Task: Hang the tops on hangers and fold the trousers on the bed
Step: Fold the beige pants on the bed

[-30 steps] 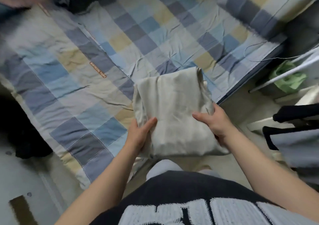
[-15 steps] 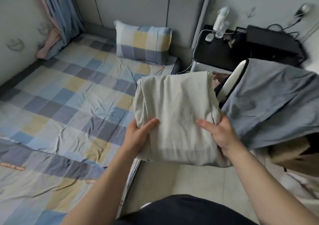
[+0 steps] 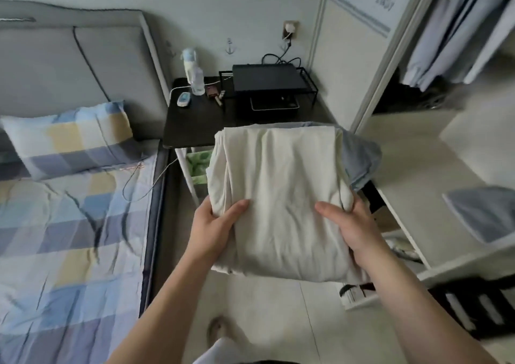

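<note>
A folded cream pair of trousers (image 3: 281, 193) is held in the air over the floor, to the right of the bed (image 3: 69, 238). My left hand (image 3: 213, 224) grips its left near edge, thumb on top and fingers underneath. My right hand (image 3: 349, 224) grips the right near edge the same way. A grey-blue garment (image 3: 362, 157) shows just behind the far right corner of the fold. Garments hang in the wardrobe (image 3: 457, 34) at the upper right.
A checked pillow (image 3: 72, 137) lies at the head of the bed. A black bedside table (image 3: 195, 121) carries a bottle, a remote and a black rack with a box. White shelving (image 3: 401, 229) stands to the right. A cable trails off the bed's edge.
The view has swung from the bed toward the bedside table and wardrobe. The folded trousers have travelled with both hands, away from the mattress and over the floor. The grip is unchanged.
</note>
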A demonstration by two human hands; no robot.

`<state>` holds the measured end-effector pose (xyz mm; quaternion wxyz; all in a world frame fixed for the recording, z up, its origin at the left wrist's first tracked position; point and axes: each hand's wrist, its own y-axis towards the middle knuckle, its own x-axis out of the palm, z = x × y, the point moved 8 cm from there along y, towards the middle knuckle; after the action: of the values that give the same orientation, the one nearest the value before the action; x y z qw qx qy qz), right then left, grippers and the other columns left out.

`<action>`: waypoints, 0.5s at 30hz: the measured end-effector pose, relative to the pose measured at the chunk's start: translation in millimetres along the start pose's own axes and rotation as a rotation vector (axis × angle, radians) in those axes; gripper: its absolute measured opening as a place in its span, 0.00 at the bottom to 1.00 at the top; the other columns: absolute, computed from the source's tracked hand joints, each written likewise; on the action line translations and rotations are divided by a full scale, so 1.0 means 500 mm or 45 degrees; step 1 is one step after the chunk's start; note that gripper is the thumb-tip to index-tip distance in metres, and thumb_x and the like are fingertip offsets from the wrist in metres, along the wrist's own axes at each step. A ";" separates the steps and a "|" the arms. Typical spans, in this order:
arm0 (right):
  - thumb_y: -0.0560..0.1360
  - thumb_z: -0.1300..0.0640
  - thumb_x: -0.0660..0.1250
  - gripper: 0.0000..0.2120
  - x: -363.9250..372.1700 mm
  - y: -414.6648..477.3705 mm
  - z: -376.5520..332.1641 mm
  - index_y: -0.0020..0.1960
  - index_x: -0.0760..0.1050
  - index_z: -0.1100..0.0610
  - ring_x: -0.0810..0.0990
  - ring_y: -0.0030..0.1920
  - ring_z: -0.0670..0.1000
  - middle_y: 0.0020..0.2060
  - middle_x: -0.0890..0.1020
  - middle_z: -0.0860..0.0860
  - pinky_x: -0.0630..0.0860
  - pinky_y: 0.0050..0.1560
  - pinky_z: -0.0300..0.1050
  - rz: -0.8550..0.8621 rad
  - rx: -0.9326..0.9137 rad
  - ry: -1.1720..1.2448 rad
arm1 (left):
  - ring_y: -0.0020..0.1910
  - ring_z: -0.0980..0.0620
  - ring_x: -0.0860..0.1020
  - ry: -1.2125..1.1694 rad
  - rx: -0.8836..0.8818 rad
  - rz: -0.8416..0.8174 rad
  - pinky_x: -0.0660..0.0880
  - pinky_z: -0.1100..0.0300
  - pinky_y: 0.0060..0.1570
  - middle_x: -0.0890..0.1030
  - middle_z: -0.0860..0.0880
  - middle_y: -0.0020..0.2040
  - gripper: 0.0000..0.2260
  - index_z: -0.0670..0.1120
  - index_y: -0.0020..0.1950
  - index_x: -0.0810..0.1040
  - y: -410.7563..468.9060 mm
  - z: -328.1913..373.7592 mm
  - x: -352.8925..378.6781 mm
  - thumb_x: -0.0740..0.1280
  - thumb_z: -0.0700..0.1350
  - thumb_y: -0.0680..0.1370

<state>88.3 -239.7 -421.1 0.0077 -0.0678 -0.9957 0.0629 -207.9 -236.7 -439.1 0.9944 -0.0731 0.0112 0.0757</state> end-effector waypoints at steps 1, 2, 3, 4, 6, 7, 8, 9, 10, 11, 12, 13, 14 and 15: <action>0.61 0.48 0.80 0.31 -0.032 0.018 0.000 0.63 0.79 0.48 0.84 0.56 0.51 0.56 0.85 0.48 0.79 0.59 0.53 0.060 -0.005 0.013 | 0.50 0.59 0.84 0.009 0.013 -0.043 0.80 0.62 0.46 0.86 0.57 0.50 0.18 0.55 0.55 0.82 0.030 0.009 0.038 0.79 0.57 0.67; 0.61 0.47 0.80 0.31 -0.062 0.034 -0.001 0.64 0.79 0.48 0.84 0.57 0.52 0.57 0.85 0.49 0.79 0.60 0.55 0.118 -0.012 0.023 | 0.50 0.59 0.84 0.014 0.027 -0.089 0.80 0.64 0.45 0.86 0.58 0.50 0.18 0.55 0.55 0.82 0.059 0.018 0.076 0.80 0.56 0.68; 0.61 0.46 0.80 0.32 -0.092 0.051 -0.002 0.64 0.79 0.47 0.84 0.57 0.53 0.57 0.85 0.49 0.79 0.60 0.56 0.172 -0.015 0.033 | 0.49 0.60 0.84 0.019 0.038 -0.140 0.80 0.66 0.43 0.86 0.59 0.50 0.17 0.56 0.55 0.82 0.090 0.026 0.117 0.80 0.56 0.69; 0.61 0.46 0.79 0.32 -0.122 0.068 -0.002 0.64 0.79 0.46 0.84 0.57 0.54 0.57 0.85 0.49 0.79 0.59 0.57 0.221 -0.013 0.046 | 0.49 0.61 0.84 0.028 0.048 -0.197 0.80 0.67 0.42 0.86 0.60 0.50 0.17 0.56 0.55 0.82 0.123 0.035 0.159 0.80 0.56 0.69; 0.64 0.47 0.79 0.27 -0.179 0.103 -0.005 0.63 0.79 0.44 0.85 0.55 0.54 0.56 0.86 0.49 0.82 0.51 0.54 0.305 0.001 0.092 | 0.48 0.62 0.84 0.051 0.076 -0.320 0.79 0.69 0.40 0.85 0.61 0.50 0.17 0.58 0.55 0.81 0.189 0.055 0.247 0.80 0.57 0.69; 0.65 0.48 0.79 0.25 -0.207 0.120 -0.008 0.62 0.80 0.43 0.86 0.54 0.54 0.55 0.86 0.48 0.83 0.47 0.50 0.354 0.007 0.119 | 0.48 0.62 0.83 0.061 0.090 -0.388 0.79 0.68 0.40 0.85 0.61 0.51 0.18 0.58 0.56 0.80 0.222 0.068 0.293 0.79 0.58 0.69; 0.66 0.48 0.79 0.24 -0.235 0.138 -0.013 0.60 0.80 0.43 0.86 0.52 0.52 0.54 0.86 0.48 0.83 0.43 0.46 0.417 0.008 0.139 | 0.49 0.62 0.84 0.073 0.107 -0.458 0.80 0.66 0.42 0.85 0.61 0.51 0.19 0.58 0.57 0.80 0.256 0.082 0.341 0.79 0.59 0.69; 0.65 0.47 0.80 0.23 -0.264 0.153 -0.019 0.59 0.81 0.42 0.87 0.51 0.51 0.53 0.87 0.47 0.83 0.41 0.43 0.496 0.010 0.150 | 0.49 0.61 0.84 0.095 0.121 -0.526 0.80 0.63 0.45 0.85 0.61 0.52 0.20 0.58 0.57 0.80 0.289 0.095 0.390 0.79 0.60 0.69; 0.64 0.46 0.81 0.23 -0.291 0.165 -0.025 0.58 0.81 0.41 0.87 0.50 0.50 0.53 0.87 0.47 0.83 0.40 0.42 0.577 0.017 0.162 | 0.49 0.62 0.84 0.126 0.130 -0.586 0.79 0.60 0.46 0.85 0.61 0.51 0.20 0.59 0.57 0.80 0.319 0.107 0.437 0.79 0.61 0.68; 0.62 0.45 0.82 0.24 -0.317 0.175 -0.030 0.57 0.81 0.40 0.87 0.49 0.50 0.52 0.87 0.47 0.83 0.40 0.42 0.659 0.025 0.184 | 0.48 0.63 0.83 0.157 0.135 -0.644 0.79 0.59 0.46 0.85 0.63 0.51 0.19 0.62 0.55 0.80 0.347 0.116 0.484 0.79 0.62 0.68; 0.60 0.43 0.83 0.24 -0.342 0.181 -0.031 0.55 0.81 0.39 0.87 0.48 0.50 0.51 0.87 0.46 0.83 0.39 0.42 0.735 0.034 0.206 | 0.46 0.65 0.83 0.187 0.134 -0.702 0.78 0.59 0.46 0.84 0.64 0.49 0.17 0.64 0.52 0.80 0.372 0.122 0.530 0.78 0.63 0.67; 0.59 0.42 0.83 0.24 -0.367 0.186 -0.032 0.53 0.81 0.37 0.87 0.47 0.49 0.50 0.87 0.45 0.83 0.38 0.42 0.811 0.041 0.218 | 0.45 0.66 0.82 0.217 0.132 -0.756 0.78 0.59 0.45 0.84 0.66 0.48 0.15 0.67 0.50 0.79 0.394 0.126 0.576 0.78 0.63 0.66; 0.57 0.41 0.83 0.25 -0.391 0.189 -0.031 0.53 0.81 0.36 0.87 0.47 0.48 0.50 0.87 0.44 0.83 0.38 0.43 0.884 0.050 0.223 | 0.44 0.67 0.82 0.245 0.129 -0.810 0.77 0.58 0.45 0.84 0.67 0.48 0.15 0.69 0.49 0.79 0.413 0.127 0.621 0.78 0.64 0.66; 0.56 0.39 0.83 0.27 -0.414 0.189 -0.027 0.54 0.81 0.37 0.87 0.47 0.48 0.50 0.87 0.43 0.83 0.39 0.44 0.954 0.065 0.233 | 0.44 0.66 0.82 0.268 0.127 -0.865 0.77 0.58 0.45 0.83 0.67 0.47 0.15 0.70 0.49 0.79 0.429 0.125 0.666 0.78 0.64 0.65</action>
<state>306.4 -173.1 -421.3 0.0746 -0.4319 -0.8953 0.0798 89.1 31.6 -419.1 0.9585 -0.0314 0.0923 -0.2678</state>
